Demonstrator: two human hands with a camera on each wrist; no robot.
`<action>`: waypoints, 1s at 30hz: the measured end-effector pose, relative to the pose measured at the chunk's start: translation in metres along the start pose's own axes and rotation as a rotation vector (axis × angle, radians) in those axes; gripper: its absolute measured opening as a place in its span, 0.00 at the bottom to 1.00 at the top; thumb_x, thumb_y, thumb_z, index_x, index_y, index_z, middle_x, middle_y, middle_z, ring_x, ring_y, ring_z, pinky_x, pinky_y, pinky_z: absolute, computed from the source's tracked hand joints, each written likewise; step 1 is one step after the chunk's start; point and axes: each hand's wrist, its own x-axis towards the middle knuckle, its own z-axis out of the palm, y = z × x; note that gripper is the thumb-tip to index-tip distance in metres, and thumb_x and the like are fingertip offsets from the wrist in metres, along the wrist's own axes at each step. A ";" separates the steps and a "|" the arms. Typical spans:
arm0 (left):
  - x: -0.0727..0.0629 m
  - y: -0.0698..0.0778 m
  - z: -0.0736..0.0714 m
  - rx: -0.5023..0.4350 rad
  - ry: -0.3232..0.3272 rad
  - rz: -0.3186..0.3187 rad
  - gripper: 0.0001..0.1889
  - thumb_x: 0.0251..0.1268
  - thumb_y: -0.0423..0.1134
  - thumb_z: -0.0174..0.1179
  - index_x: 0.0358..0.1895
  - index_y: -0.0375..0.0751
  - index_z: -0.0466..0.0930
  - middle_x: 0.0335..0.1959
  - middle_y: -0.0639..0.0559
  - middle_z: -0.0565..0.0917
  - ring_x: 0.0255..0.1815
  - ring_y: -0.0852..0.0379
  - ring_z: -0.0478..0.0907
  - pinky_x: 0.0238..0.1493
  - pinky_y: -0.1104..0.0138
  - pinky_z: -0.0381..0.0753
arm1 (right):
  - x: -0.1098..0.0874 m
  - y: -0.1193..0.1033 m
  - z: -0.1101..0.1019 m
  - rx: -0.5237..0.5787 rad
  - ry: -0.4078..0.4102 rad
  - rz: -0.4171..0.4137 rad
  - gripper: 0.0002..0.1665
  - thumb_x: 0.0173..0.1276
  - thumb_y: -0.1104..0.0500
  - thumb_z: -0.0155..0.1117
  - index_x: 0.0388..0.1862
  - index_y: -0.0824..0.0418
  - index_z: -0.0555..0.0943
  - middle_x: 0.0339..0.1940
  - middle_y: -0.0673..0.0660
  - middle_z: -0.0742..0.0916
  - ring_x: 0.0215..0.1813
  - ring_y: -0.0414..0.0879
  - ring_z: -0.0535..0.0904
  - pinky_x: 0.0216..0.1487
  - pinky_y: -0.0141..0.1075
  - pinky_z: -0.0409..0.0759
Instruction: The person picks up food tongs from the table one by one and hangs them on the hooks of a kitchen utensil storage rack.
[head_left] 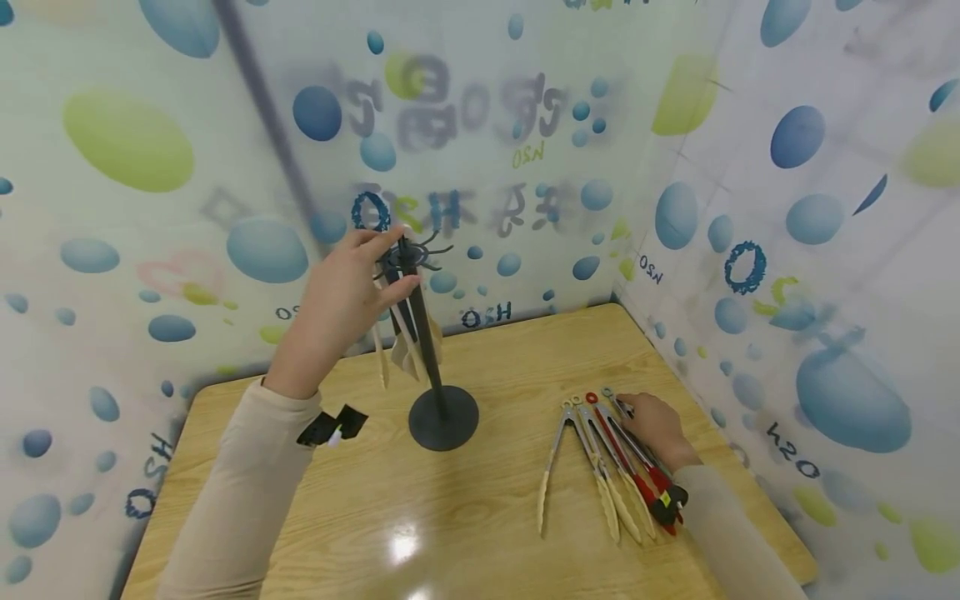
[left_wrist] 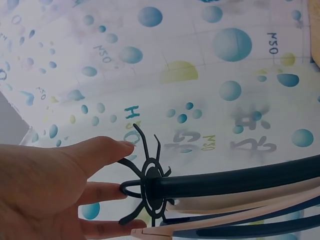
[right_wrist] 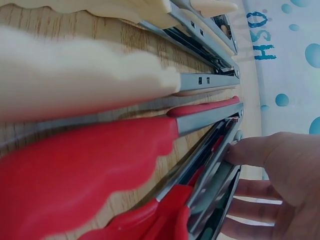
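A black utensil stand [head_left: 427,342] with a ring of curved hooks [left_wrist: 150,182] at its top stands on the wooden table. My left hand [head_left: 341,292] holds the hook ring between thumb and fingers. Several utensils with cream and dark parts [head_left: 405,346] hang from the hooks behind the post. On the right, my right hand [head_left: 652,423] grips the metal handles of the rightmost tongs [right_wrist: 215,185], which have a grey hanging loop [head_left: 607,392]. Their far end is hidden behind the wrist. Beside them lie red-tipped tongs [right_wrist: 95,170] and cream-tipped tongs [head_left: 551,475].
The tongs lie side by side on the wooden table [head_left: 360,517], loops toward the back. A wall [head_left: 525,150] with blue and green dots rises behind the table, and another wall [head_left: 840,333] runs along its right side.
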 end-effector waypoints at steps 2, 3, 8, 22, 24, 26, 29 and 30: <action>-0.001 0.000 -0.001 0.003 -0.006 -0.003 0.36 0.69 0.53 0.61 0.77 0.50 0.60 0.66 0.34 0.71 0.32 0.45 0.80 0.30 0.56 0.79 | 0.000 0.000 -0.001 0.008 -0.001 -0.003 0.29 0.66 0.63 0.63 0.67 0.60 0.77 0.27 0.60 0.84 0.13 0.39 0.52 0.15 0.29 0.52; -0.001 0.000 -0.001 0.003 -0.010 -0.007 0.36 0.69 0.53 0.61 0.77 0.51 0.60 0.66 0.34 0.71 0.31 0.45 0.80 0.30 0.57 0.79 | 0.000 0.000 -0.001 0.010 -0.002 -0.006 0.29 0.65 0.64 0.63 0.67 0.61 0.77 0.21 0.56 0.81 0.13 0.39 0.52 0.15 0.29 0.51; -0.001 0.000 -0.001 0.008 -0.018 -0.016 0.36 0.69 0.52 0.61 0.78 0.52 0.59 0.64 0.32 0.70 0.31 0.45 0.78 0.30 0.57 0.78 | -0.001 0.000 -0.001 0.001 0.000 -0.017 0.28 0.66 0.63 0.64 0.66 0.61 0.77 0.21 0.54 0.78 0.13 0.38 0.52 0.15 0.29 0.52; -0.002 -0.002 0.001 0.000 0.052 0.004 0.34 0.69 0.50 0.61 0.76 0.52 0.62 0.66 0.29 0.65 0.42 0.38 0.74 0.31 0.55 0.76 | 0.002 -0.004 -0.009 -0.010 0.024 -0.003 0.30 0.63 0.65 0.61 0.67 0.60 0.77 0.36 0.65 0.84 0.14 0.39 0.53 0.16 0.30 0.52; -0.002 -0.002 0.002 -0.002 0.051 0.001 0.34 0.69 0.50 0.61 0.76 0.52 0.62 0.67 0.29 0.65 0.45 0.36 0.74 0.32 0.54 0.77 | 0.003 -0.004 -0.011 -0.001 0.027 -0.001 0.31 0.63 0.65 0.61 0.67 0.59 0.77 0.40 0.67 0.85 0.14 0.39 0.52 0.15 0.30 0.52; -0.002 -0.002 0.003 -0.006 0.050 -0.004 0.34 0.69 0.51 0.61 0.77 0.52 0.62 0.68 0.30 0.64 0.47 0.36 0.74 0.32 0.54 0.77 | 0.004 -0.003 -0.012 -0.007 0.038 -0.005 0.30 0.64 0.64 0.62 0.67 0.59 0.77 0.49 0.71 0.84 0.14 0.39 0.52 0.15 0.30 0.52; -0.001 -0.003 0.005 -0.012 0.047 -0.012 0.35 0.69 0.50 0.62 0.77 0.53 0.61 0.69 0.30 0.63 0.49 0.35 0.74 0.32 0.54 0.77 | 0.006 -0.003 -0.016 -0.018 0.052 -0.002 0.30 0.66 0.61 0.65 0.68 0.58 0.76 0.58 0.76 0.81 0.14 0.39 0.51 0.15 0.30 0.53; -0.001 -0.003 0.006 -0.012 0.047 -0.013 0.35 0.69 0.50 0.62 0.77 0.54 0.61 0.69 0.31 0.63 0.48 0.36 0.74 0.31 0.54 0.77 | 0.007 -0.003 -0.018 -0.027 0.059 -0.005 0.30 0.66 0.61 0.65 0.68 0.58 0.76 0.61 0.77 0.79 0.14 0.39 0.50 0.15 0.30 0.52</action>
